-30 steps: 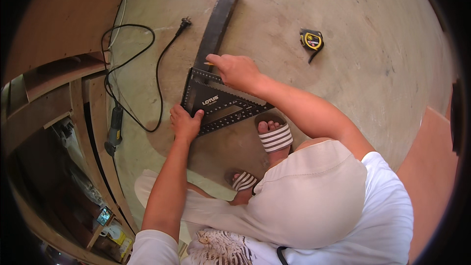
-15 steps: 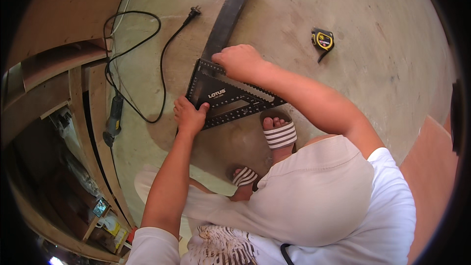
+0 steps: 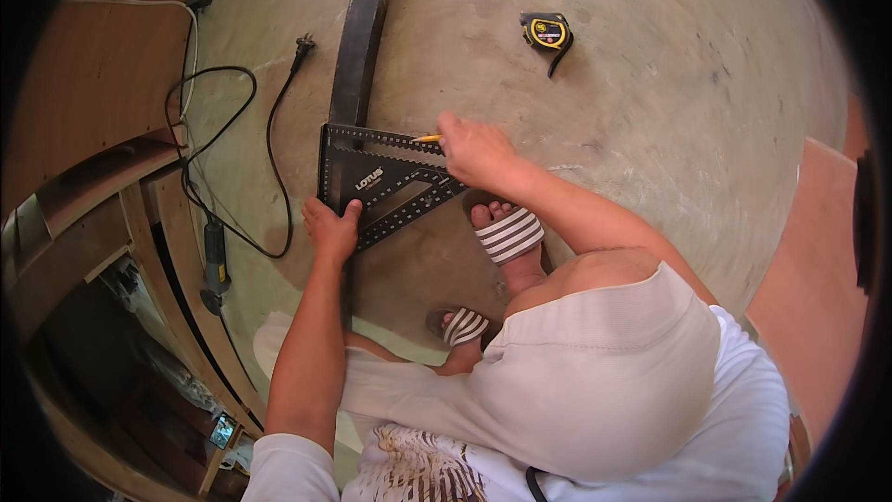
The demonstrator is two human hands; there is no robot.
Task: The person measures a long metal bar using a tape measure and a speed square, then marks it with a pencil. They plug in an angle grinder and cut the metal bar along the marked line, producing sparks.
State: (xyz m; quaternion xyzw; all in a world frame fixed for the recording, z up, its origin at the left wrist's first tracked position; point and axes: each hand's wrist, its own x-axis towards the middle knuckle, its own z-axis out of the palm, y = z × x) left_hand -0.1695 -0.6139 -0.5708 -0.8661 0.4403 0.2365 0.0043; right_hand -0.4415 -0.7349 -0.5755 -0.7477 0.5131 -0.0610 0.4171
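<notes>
Pressure from the left hand (image 3: 332, 230) should go both down and sideways, so that the black square (image 3: 390, 172), lying just beyond and to the right of that hand, sits flat with its side edge snug along the dark bar (image 3: 360, 46), which runs out from under it straight ahead of the hand. The yellow pencil (image 3: 427, 138) would do best held low, its tip close against the square's far edge and leaning the same way throughout; a twist of the left wrist could rock the square out of line. The left hand is half open, its thumb laid on the square's face and its fingers bent over the outer side, gripping that edge. The right hand (image 3: 476, 153), beyond and to the right of the left one, is nearly closed, the pencil pinched between thumb and fingers and pointing left over the square's far edge; whether the tip touches anything, I cannot tell. Ahead and to the right of the right hand, well apart, a tape measure (image 3: 547, 32) lies on the floor (image 3: 650, 130); left of the left hand rests a power tool (image 3: 215, 260).
</notes>
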